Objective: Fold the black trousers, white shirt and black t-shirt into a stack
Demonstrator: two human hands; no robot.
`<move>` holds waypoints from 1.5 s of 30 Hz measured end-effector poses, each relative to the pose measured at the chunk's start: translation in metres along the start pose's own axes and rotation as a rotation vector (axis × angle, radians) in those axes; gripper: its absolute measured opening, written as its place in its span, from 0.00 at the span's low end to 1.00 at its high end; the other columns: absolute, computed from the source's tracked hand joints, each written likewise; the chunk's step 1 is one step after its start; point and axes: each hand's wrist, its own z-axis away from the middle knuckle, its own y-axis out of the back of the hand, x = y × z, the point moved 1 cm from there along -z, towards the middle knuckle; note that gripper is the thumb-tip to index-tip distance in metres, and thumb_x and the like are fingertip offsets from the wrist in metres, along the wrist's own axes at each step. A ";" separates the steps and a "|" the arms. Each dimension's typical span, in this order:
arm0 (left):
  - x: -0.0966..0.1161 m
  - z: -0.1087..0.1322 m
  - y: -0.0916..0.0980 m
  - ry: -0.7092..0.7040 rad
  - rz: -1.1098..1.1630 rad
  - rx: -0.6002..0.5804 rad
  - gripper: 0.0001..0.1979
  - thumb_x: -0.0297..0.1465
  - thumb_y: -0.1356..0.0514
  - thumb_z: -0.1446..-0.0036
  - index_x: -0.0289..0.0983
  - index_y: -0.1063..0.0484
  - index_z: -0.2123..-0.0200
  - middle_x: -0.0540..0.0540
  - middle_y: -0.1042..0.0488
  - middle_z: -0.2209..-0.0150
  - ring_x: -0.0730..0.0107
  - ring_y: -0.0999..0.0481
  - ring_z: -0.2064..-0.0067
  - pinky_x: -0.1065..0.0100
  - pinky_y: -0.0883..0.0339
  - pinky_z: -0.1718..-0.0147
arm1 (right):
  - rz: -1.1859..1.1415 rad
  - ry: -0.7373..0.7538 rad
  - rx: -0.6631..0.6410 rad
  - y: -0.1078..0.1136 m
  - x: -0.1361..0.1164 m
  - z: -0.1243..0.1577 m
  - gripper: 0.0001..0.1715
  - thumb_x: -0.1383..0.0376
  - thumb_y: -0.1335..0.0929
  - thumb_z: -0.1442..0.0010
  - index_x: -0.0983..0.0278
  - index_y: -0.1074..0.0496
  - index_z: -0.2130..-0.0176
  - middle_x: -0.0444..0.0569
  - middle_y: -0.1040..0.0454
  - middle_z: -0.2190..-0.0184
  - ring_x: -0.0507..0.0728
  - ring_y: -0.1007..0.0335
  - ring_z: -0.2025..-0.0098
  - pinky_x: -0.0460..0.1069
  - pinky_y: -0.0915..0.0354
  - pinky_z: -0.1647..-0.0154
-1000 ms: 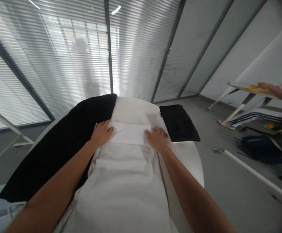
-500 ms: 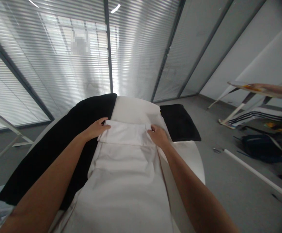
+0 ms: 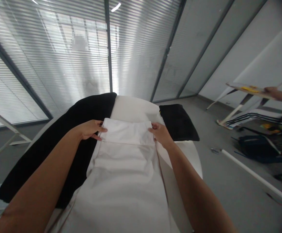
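A long white cloth (image 3: 125,174) lies along a round white table (image 3: 190,155), its far end turned back into a flat folded band (image 3: 127,132). My left hand (image 3: 90,128) grips the band's left edge, fingers pinched on the fabric. My right hand (image 3: 160,134) holds the band's right edge the same way. A large black cloth (image 3: 56,145) lies spread to the left, partly under the white one. A small folded black cloth (image 3: 178,123) rests at the table's right side, just beyond my right hand.
Slatted glass walls stand behind the table. A white table frame (image 3: 0,129) is at the left. On the right, another person's hand (image 3: 273,92) rests on a tilted board (image 3: 245,88), with a dark bag (image 3: 257,147) and a white pole (image 3: 254,174) on the grey floor.
Both hands went from pressing flat on top of the folded band to its outer edges, where they now pinch the fabric. The band has shifted slightly away from me.
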 end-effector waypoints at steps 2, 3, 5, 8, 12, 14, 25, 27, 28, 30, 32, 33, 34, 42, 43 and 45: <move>0.000 -0.001 -0.003 0.006 0.042 0.018 0.25 0.30 0.27 0.64 0.37 0.21 0.58 0.38 0.23 0.50 0.51 0.21 0.57 0.62 0.23 0.70 | -0.075 -0.012 0.002 0.001 -0.002 0.002 0.19 0.65 0.30 0.49 0.67 0.25 0.56 0.49 0.22 0.66 0.48 0.37 0.81 0.42 0.40 0.86; 0.001 -0.001 -0.004 0.006 0.056 0.026 0.25 0.30 0.27 0.65 0.37 0.21 0.58 0.38 0.24 0.50 0.51 0.21 0.56 0.60 0.22 0.69 | -0.094 -0.011 0.008 0.001 -0.003 0.002 0.19 0.66 0.30 0.49 0.68 0.25 0.56 0.50 0.23 0.67 0.47 0.38 0.81 0.41 0.42 0.88; 0.000 -0.002 -0.006 -0.002 0.075 0.039 0.25 0.29 0.27 0.65 0.37 0.21 0.58 0.38 0.24 0.50 0.51 0.22 0.56 0.59 0.22 0.68 | -0.112 -0.017 0.022 0.002 -0.003 0.003 0.20 0.66 0.30 0.49 0.68 0.26 0.55 0.50 0.23 0.67 0.47 0.38 0.81 0.40 0.41 0.89; -0.001 -0.003 -0.006 -0.035 0.090 0.057 0.25 0.29 0.27 0.65 0.36 0.21 0.58 0.37 0.24 0.49 0.50 0.22 0.54 0.59 0.21 0.67 | -0.145 -0.022 0.038 0.003 -0.001 0.002 0.22 0.65 0.29 0.49 0.65 0.27 0.52 0.49 0.25 0.64 0.49 0.34 0.77 0.42 0.34 0.87; 0.001 -0.003 -0.005 -0.126 0.102 0.068 0.24 0.29 0.28 0.61 0.37 0.22 0.56 0.38 0.25 0.47 0.50 0.23 0.51 0.56 0.20 0.65 | -0.258 0.007 0.043 0.002 -0.001 0.000 0.26 0.63 0.29 0.50 0.63 0.30 0.50 0.47 0.27 0.63 0.54 0.28 0.68 0.48 0.26 0.82; 0.002 -0.003 -0.005 -0.181 0.117 0.080 0.24 0.28 0.28 0.60 0.37 0.22 0.55 0.38 0.25 0.48 0.51 0.23 0.52 0.56 0.20 0.64 | -0.317 0.008 0.047 0.001 -0.003 0.000 0.27 0.62 0.29 0.50 0.62 0.32 0.50 0.46 0.28 0.63 0.55 0.27 0.66 0.50 0.24 0.79; -0.005 -0.012 -0.002 -0.461 0.266 0.168 0.22 0.23 0.29 0.61 0.35 0.24 0.58 0.45 0.23 0.59 0.61 0.21 0.58 0.58 0.22 0.59 | -0.519 0.083 0.024 0.006 -0.013 0.006 0.22 0.66 0.33 0.57 0.64 0.25 0.59 0.47 0.24 0.63 0.57 0.27 0.61 0.53 0.25 0.63; -0.008 -0.015 -0.003 -0.497 0.277 0.195 0.21 0.23 0.29 0.61 0.35 0.24 0.59 0.47 0.23 0.61 0.63 0.22 0.59 0.58 0.23 0.58 | -0.528 0.081 0.008 0.005 -0.012 0.006 0.19 0.65 0.33 0.59 0.64 0.26 0.63 0.46 0.24 0.67 0.56 0.27 0.63 0.52 0.26 0.61; -0.009 -0.016 -0.003 -0.505 0.276 0.207 0.21 0.23 0.29 0.61 0.35 0.25 0.59 0.48 0.24 0.62 0.63 0.22 0.59 0.58 0.23 0.59 | -0.522 0.079 -0.002 0.004 -0.012 0.006 0.16 0.65 0.33 0.59 0.64 0.26 0.65 0.45 0.25 0.69 0.56 0.28 0.64 0.52 0.27 0.61; -0.011 -0.018 -0.005 -0.494 0.249 0.228 0.21 0.24 0.30 0.61 0.35 0.26 0.59 0.48 0.24 0.62 0.64 0.22 0.59 0.58 0.23 0.59 | -0.484 0.090 -0.023 0.003 -0.010 0.005 0.12 0.64 0.34 0.59 0.64 0.29 0.69 0.44 0.27 0.72 0.55 0.29 0.67 0.52 0.28 0.62; -0.011 -0.018 -0.007 -0.461 0.195 0.249 0.22 0.26 0.30 0.60 0.35 0.27 0.57 0.48 0.24 0.61 0.64 0.22 0.59 0.57 0.23 0.60 | -0.424 0.123 -0.032 0.001 -0.008 0.005 0.09 0.64 0.35 0.59 0.63 0.31 0.72 0.42 0.31 0.75 0.53 0.32 0.70 0.50 0.31 0.64; -0.010 -0.017 -0.008 -0.446 0.169 0.258 0.23 0.27 0.30 0.60 0.35 0.28 0.57 0.48 0.24 0.61 0.64 0.22 0.59 0.57 0.23 0.59 | -0.397 0.147 -0.034 0.001 -0.007 0.005 0.07 0.64 0.36 0.59 0.63 0.32 0.73 0.41 0.33 0.77 0.53 0.34 0.71 0.49 0.33 0.66; -0.010 -0.016 -0.008 -0.434 0.148 0.264 0.23 0.27 0.30 0.60 0.35 0.28 0.57 0.48 0.24 0.62 0.64 0.22 0.59 0.57 0.23 0.59 | -0.379 0.170 -0.035 0.001 -0.006 0.005 0.07 0.64 0.36 0.59 0.63 0.33 0.74 0.40 0.35 0.78 0.52 0.37 0.73 0.47 0.35 0.69; -0.016 -0.019 -0.002 -0.565 0.106 0.292 0.23 0.29 0.26 0.67 0.36 0.29 0.66 0.52 0.26 0.68 0.70 0.25 0.64 0.63 0.27 0.59 | -0.383 0.259 0.010 0.005 -0.004 0.005 0.11 0.67 0.38 0.63 0.63 0.30 0.75 0.40 0.36 0.81 0.52 0.42 0.76 0.46 0.46 0.74; -0.018 -0.022 -0.001 -0.603 0.101 0.306 0.22 0.29 0.26 0.67 0.36 0.29 0.66 0.52 0.26 0.68 0.70 0.25 0.64 0.64 0.28 0.59 | -0.397 0.269 0.015 0.004 -0.003 0.004 0.12 0.67 0.38 0.63 0.63 0.29 0.75 0.41 0.34 0.80 0.52 0.39 0.75 0.46 0.44 0.73; -0.021 -0.027 0.000 -0.673 0.114 0.330 0.22 0.30 0.26 0.67 0.36 0.29 0.67 0.51 0.25 0.67 0.70 0.25 0.64 0.65 0.29 0.59 | -0.450 0.303 0.000 0.003 0.000 0.002 0.15 0.68 0.38 0.64 0.63 0.27 0.74 0.43 0.27 0.75 0.55 0.33 0.69 0.48 0.40 0.68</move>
